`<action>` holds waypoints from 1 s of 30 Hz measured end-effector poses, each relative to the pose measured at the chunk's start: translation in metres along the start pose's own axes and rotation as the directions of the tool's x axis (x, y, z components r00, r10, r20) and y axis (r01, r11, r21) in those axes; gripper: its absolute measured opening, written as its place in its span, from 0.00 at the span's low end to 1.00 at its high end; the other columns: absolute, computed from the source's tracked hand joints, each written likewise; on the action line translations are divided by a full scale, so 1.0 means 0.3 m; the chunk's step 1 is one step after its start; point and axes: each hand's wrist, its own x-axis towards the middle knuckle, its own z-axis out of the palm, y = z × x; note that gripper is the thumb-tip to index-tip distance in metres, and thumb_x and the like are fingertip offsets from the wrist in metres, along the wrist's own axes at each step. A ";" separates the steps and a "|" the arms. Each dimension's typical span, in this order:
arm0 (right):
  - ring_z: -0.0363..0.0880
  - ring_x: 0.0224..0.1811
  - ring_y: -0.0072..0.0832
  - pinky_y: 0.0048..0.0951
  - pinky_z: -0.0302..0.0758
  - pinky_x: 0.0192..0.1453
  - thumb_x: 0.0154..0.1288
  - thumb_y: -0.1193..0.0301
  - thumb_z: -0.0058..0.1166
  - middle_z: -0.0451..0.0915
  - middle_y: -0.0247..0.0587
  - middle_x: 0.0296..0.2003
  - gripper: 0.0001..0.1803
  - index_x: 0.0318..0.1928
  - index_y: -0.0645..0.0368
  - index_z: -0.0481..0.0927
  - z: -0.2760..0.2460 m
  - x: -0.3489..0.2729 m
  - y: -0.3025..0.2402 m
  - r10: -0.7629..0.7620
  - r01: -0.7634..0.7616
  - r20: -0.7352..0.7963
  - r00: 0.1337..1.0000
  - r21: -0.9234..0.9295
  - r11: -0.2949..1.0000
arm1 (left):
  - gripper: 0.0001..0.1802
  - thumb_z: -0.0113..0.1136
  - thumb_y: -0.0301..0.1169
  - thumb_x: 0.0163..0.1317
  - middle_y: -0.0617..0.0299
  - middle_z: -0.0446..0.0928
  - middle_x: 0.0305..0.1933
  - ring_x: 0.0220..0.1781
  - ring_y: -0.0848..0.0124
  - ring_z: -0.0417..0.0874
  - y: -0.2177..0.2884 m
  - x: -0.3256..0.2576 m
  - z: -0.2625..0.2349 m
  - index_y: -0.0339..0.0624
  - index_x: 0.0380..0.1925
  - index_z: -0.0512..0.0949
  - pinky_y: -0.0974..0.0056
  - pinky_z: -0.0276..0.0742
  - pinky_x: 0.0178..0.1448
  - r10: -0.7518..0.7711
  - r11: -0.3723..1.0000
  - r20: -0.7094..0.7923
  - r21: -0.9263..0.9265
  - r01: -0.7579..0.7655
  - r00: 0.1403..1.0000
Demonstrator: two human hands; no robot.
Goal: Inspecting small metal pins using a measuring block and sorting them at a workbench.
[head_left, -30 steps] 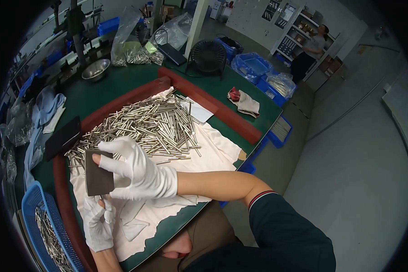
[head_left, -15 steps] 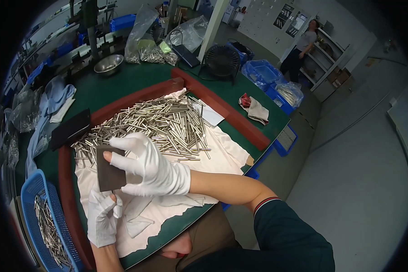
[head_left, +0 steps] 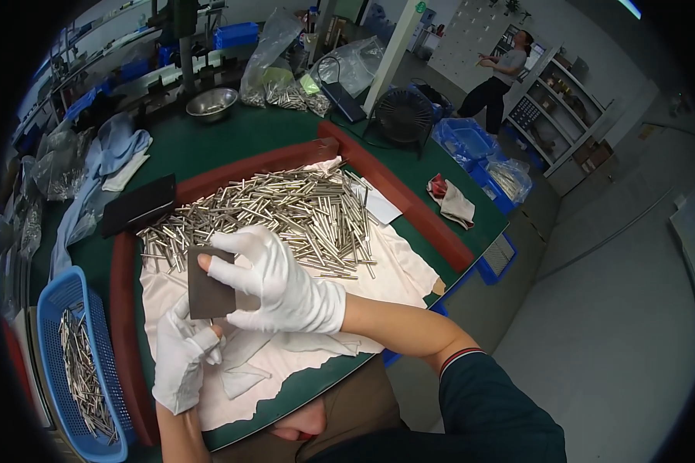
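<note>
My right hand (head_left: pixel 274 274), in a white glove with the tip of a finger bare, grips a dark grey-brown rectangular sheet (head_left: pixel 207 297) from its right side. Just under the sheet's lower edge, my left hand (head_left: pixel 181 359), gloved too, is closed with thumb and fingers together. A thin metal pin (head_left: pixel 212 323) shows between that hand and the sheet; most of it is hidden. Beyond both hands a wide heap of silvery metal pins (head_left: pixel 282 208) lies on a pale pink cloth (head_left: pixel 401 255).
Dark red wooden bars (head_left: pixel 121 324) border the cloth on the green table (head_left: pixel 239 143). A blue basket (head_left: pixel 104 339) of pins stands at left. Farther off are a black phone-like slab (head_left: pixel 139 204), a metal bowl (head_left: pixel 211 103), a fan (head_left: pixel 403 117) and a person (head_left: pixel 502 73).
The whole scene has shifted right in the picture as the view turned. Both hands keep nearly the same grip by the sheet. The person at the back now has forearms raised.
</note>
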 end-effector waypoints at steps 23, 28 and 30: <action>0.68 0.52 0.41 0.40 0.68 0.56 0.39 0.67 0.73 0.69 0.44 0.55 0.42 0.61 0.56 0.75 -0.025 -0.035 0.162 0.147 -0.257 -0.323 0.935 -0.333 0.907 | 0.34 0.57 0.19 0.57 0.58 0.79 0.29 0.24 0.74 0.80 0.070 0.010 -0.088 0.34 0.67 0.64 0.71 0.75 0.30 0.258 0.885 -0.360 0.461 -0.069 0.897; 0.68 0.52 0.41 0.40 0.69 0.56 0.39 0.65 0.73 0.70 0.43 0.54 0.42 0.61 0.54 0.76 -0.016 -0.029 0.169 0.118 -0.238 -0.354 0.928 -0.320 0.917 | 0.31 0.59 0.22 0.53 0.51 0.81 0.32 0.32 0.56 0.82 0.064 0.028 -0.114 0.44 0.61 0.73 0.56 0.78 0.41 0.535 -0.140 -0.089 0.971 0.192 0.840; 0.67 0.53 0.41 0.40 0.69 0.56 0.39 0.65 0.73 0.69 0.43 0.54 0.42 0.60 0.54 0.76 -0.015 -0.034 0.176 0.120 -0.244 -0.358 0.926 -0.324 0.914 | 0.26 0.57 0.21 0.52 0.48 0.81 0.35 0.40 0.48 0.81 0.071 0.036 -0.104 0.43 0.55 0.77 0.51 0.76 0.47 0.510 -0.088 -0.169 0.965 0.246 0.844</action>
